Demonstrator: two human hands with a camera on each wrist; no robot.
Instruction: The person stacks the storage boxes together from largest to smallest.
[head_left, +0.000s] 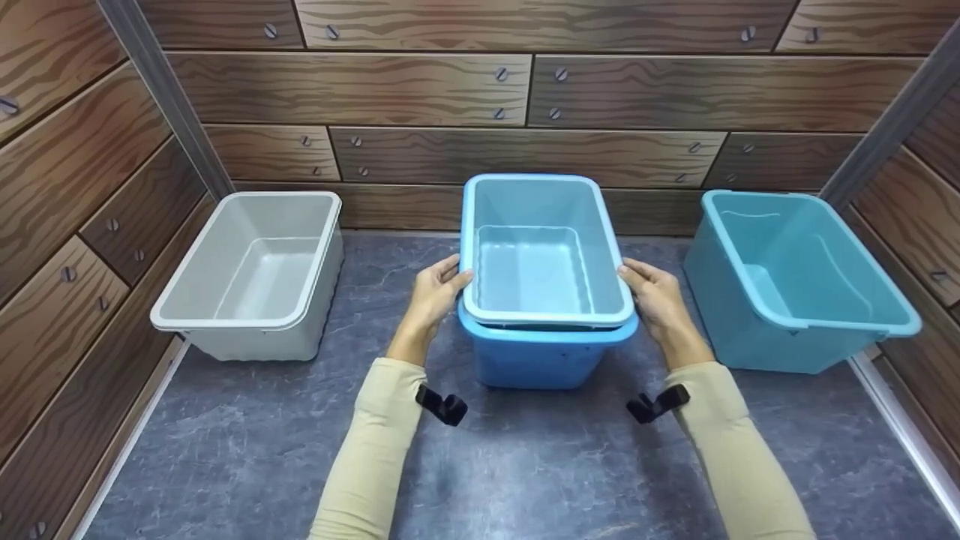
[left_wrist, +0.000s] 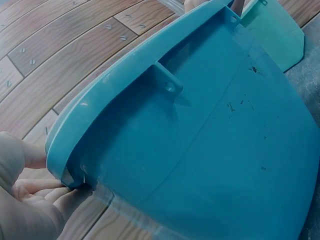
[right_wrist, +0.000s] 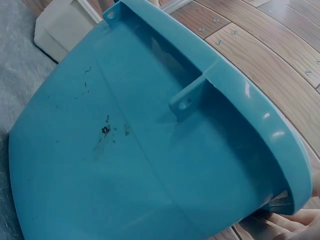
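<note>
A light blue plastic bin (head_left: 536, 277) sits nested inside a darker blue bin (head_left: 540, 360), a narrow dark gap showing between their front rims. My left hand (head_left: 437, 289) grips the left side of the rims. Its thumb lies over the light blue edge, and its curled fingers reach beneath the darker blue rim in the left wrist view. On the opposite side, my right hand (head_left: 656, 292) holds the rims the same way, fingers (right_wrist: 280, 225) underneath. Dark scuffs mark the outer bin's front wall. The lower fingers are hidden in the head view.
A light grey bin (head_left: 319, 330) stands to the left, its rim doubled. At the right stands a teal bin (head_left: 780, 341). Wood-patterned panels (head_left: 420, 90) enclose the back and sides of the dark grey marbled surface (head_left: 517, 465). Black wrist mounts (head_left: 442, 406) jut inward from both sleeves.
</note>
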